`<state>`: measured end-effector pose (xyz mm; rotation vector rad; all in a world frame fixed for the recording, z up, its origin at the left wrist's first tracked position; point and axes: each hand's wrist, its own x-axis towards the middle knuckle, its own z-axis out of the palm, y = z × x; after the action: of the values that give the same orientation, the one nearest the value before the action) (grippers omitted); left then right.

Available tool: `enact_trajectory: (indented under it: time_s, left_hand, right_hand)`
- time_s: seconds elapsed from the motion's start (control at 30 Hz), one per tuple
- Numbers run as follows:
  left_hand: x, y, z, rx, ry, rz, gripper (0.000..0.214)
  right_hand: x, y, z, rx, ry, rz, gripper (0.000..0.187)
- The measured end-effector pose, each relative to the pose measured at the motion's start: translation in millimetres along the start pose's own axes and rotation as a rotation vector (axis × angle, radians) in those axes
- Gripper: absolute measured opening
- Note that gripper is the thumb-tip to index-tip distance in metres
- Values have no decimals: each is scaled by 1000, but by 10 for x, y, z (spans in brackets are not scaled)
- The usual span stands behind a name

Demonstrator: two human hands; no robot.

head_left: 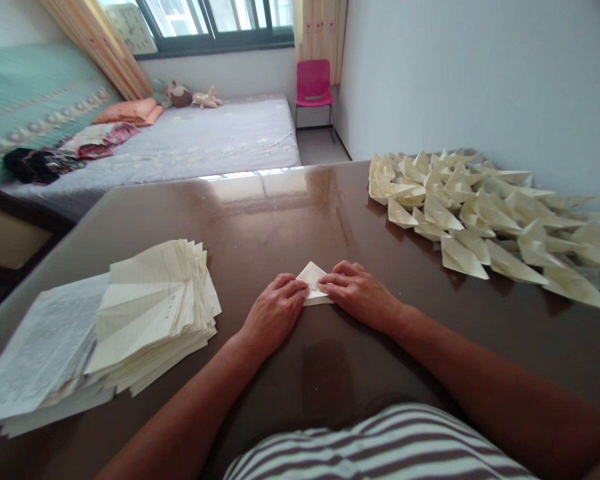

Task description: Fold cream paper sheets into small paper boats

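Note:
A small cream folded paper piece [312,275] lies on the brown table [260,220] in front of me, its point facing away. My left hand [275,312] rests on its left edge with curled fingers pressing it down. My right hand [359,291] presses its right edge, fingers bent together. Both hands hide the lower part of the paper.
A fanned stack of folded cream sheets [155,307] lies on printed pages [35,347] at the left. A large heap of finished folded paper pieces [485,213] covers the right side by the wall. Beyond the table are a bed [190,140] and a pink chair [314,83].

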<state>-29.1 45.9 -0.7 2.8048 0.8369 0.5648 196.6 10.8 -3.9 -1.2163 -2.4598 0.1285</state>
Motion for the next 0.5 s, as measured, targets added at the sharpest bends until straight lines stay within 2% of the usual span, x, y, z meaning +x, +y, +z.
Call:
enact_trajectory:
  time_s: [0.2, 0.27, 0.5]
  left_hand:
    - [24, -133, -11, -158, -52, -178, 28]
    - [29, -172, 3, -179, -42, -236, 28]
    - [59, -131, 54, -15, -13, -377, 26]
  right_hand:
    - [26, 80, -10, 292, 19, 170, 24]
    - [51, 97, -4, 326, 16, 233, 22]
    - [124, 11, 47, 57, -45, 367, 19]
